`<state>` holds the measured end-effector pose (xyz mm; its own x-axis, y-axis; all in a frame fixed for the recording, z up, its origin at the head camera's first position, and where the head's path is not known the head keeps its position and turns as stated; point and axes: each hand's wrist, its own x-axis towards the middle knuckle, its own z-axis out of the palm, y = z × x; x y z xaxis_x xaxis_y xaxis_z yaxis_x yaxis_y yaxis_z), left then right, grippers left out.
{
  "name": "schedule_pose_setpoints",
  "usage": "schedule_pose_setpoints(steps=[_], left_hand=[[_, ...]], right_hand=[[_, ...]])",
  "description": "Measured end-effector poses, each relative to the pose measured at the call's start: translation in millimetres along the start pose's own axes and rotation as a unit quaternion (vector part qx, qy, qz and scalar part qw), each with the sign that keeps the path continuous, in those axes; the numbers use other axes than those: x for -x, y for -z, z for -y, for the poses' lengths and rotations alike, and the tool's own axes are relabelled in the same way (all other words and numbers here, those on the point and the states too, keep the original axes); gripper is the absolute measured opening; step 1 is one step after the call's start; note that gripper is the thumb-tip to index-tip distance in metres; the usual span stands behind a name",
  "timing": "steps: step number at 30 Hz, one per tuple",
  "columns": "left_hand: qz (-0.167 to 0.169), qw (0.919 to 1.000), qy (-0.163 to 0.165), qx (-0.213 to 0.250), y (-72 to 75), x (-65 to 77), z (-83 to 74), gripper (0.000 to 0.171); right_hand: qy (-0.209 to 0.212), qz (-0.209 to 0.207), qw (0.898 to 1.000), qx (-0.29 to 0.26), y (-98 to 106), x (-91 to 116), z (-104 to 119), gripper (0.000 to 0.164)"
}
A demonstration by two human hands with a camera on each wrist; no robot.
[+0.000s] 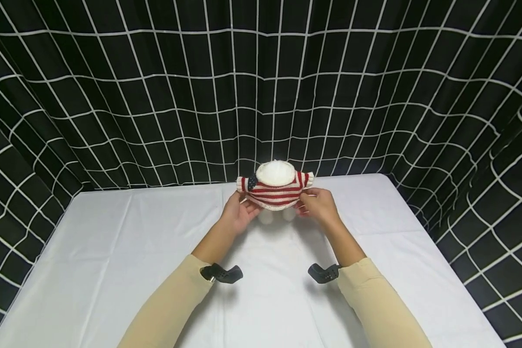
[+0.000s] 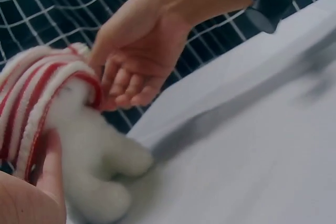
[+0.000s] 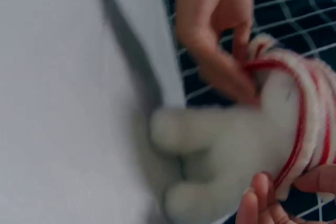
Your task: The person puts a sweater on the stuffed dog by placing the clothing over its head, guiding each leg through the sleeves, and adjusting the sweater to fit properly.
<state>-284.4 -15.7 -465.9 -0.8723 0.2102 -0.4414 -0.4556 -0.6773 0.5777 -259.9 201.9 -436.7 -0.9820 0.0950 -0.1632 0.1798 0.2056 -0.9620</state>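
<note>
A small knitted sweater (image 1: pixel 274 195) with red and white stripes and a navy patch sits around the upper part of a white plush toy (image 1: pixel 276 173). The toy's white top shows through the neck opening, and its two stubby legs (image 2: pixel 107 200) stick out below the hem. Both sleeves point outward. My left hand (image 1: pixel 241 212) pinches the hem on the left side, thumb and fingers at the edge. On the opposite side my right hand (image 1: pixel 317 205) pinches the hem, its fingers (image 3: pixel 261 184) under the edge and thumb outside. The toy's arms are hidden.
A white cloth covers the table (image 1: pixel 156 251), with faint creases. Black curtains with a white grid (image 1: pixel 191 96) hang behind it and along both sides. Each wrist carries a black camera mount (image 1: pixel 226 274) below the beige sleeve.
</note>
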Motion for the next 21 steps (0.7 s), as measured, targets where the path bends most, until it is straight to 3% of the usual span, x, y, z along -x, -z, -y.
schedule_pose_setpoints(steps=[4, 8, 13, 16, 19, 21], left_hand=[[0.014, 0.9998, 0.013, 0.001, -2.3, 13.7, 10.5, 0.050], [0.045, 0.9988, 0.020, 0.004, -8.5, 22.7, 22.4, 0.048], [0.039, 0.9979, -0.013, 0.050, -10.0, 24.2, 30.2, 0.048], [0.032, 0.9967, -0.005, 0.075, -6.0, 23.6, 32.9, 0.048], [0.030, 0.9970, 0.008, 0.071, -3.2, 24.3, 33.4, 0.045], [0.025, 0.9987, 0.005, 0.045, -1.4, 24.6, 30.7, 0.041]], right_hand=[[-0.025, 0.029, 0.998, -0.051, -5.2, 11.9, 5.5, 0.055], [-0.013, 0.039, 0.998, -0.054, -9.9, 17.3, 3.6, 0.058], [0.018, 0.020, 0.998, 0.058, -11.4, 14.4, -8.2, 0.056], [0.024, 0.019, 0.993, 0.116, -10.1, 13.0, -16.3, 0.054], [0.028, 0.049, 0.992, 0.108, -7.1, 11.8, -18.6, 0.049], [0.031, 0.063, 0.992, 0.101, -1.8, 11.6, -15.1, 0.045]])
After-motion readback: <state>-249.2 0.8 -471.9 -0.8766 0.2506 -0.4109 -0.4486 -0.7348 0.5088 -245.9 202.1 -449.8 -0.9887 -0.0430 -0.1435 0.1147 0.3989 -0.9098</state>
